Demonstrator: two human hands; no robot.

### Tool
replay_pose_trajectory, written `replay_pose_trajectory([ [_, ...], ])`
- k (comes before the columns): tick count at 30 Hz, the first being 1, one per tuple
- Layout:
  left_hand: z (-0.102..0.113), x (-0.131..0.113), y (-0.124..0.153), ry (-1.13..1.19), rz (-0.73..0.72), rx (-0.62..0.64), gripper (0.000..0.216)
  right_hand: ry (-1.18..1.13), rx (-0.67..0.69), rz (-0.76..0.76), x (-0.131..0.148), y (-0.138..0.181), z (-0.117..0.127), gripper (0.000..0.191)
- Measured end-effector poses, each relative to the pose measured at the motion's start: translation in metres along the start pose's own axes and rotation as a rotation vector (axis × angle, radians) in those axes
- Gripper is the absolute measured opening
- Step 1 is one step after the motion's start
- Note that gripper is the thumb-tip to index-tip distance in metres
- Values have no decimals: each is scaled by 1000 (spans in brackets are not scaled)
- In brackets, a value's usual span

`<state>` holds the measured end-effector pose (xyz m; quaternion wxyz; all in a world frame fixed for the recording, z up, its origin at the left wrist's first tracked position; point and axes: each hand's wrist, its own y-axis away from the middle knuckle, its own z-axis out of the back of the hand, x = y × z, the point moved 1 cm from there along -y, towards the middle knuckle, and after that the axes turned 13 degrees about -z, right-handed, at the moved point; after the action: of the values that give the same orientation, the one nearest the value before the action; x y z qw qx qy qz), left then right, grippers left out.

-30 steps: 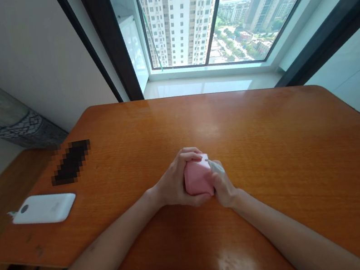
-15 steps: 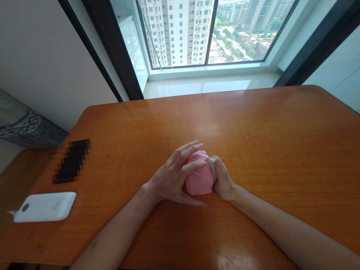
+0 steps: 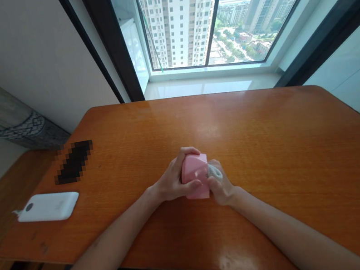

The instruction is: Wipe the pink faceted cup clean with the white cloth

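Note:
A pink object with flat, angled faces (image 3: pixel 196 165), perhaps a small box or cup, is held above the near middle of the table. My left hand (image 3: pixel 177 179) wraps it from the left, fingers over the far side and thumb across the near face. At its right side my right hand (image 3: pixel 223 190) is closed on a bunched light grey cloth (image 3: pixel 214 172), which touches the pink object or lies right against it. Part of the cloth is hidden by the fingers.
The brown wooden table (image 3: pixel 274 160) has rounded corners. On its left lie a white phone-shaped device (image 3: pixel 49 206) with a cable and a dark pixelated patch (image 3: pixel 74 162). A window (image 3: pixel 233 20) is beyond the far edge, a curtain (image 3: pixel 22 120) at the left.
My left hand has gone from spread fingers to a firm wrap around the pink object, which has turned. My right hand and the cloth have shifted slightly, showing more of the cloth.

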<state>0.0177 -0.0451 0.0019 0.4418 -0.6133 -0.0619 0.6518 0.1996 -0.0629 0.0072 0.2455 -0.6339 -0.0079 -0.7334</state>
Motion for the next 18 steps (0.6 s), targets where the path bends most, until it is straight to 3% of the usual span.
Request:
replay_pose_trajectory([
  [3, 4, 2, -3, -155, -215, -8, 99, -145, -75, -207, -11, 3, 1, 75],
  [7, 12, 4, -6, -444, -477, 200, 123, -318, -146, -432, -23, 6, 0, 82],
  [12, 21, 5, -9, -694, -532, 323, 125, -478, -171, -492, -21, 2, -3, 83],
  [15, 20, 4, -10, -740, -514, 312, 113, -487, -172, -474, -20, 0, -3, 83],
  [18, 14, 3, -11, -654, -404, 248, 107, -372, -170, -439, -22, 0, -1, 83],
])
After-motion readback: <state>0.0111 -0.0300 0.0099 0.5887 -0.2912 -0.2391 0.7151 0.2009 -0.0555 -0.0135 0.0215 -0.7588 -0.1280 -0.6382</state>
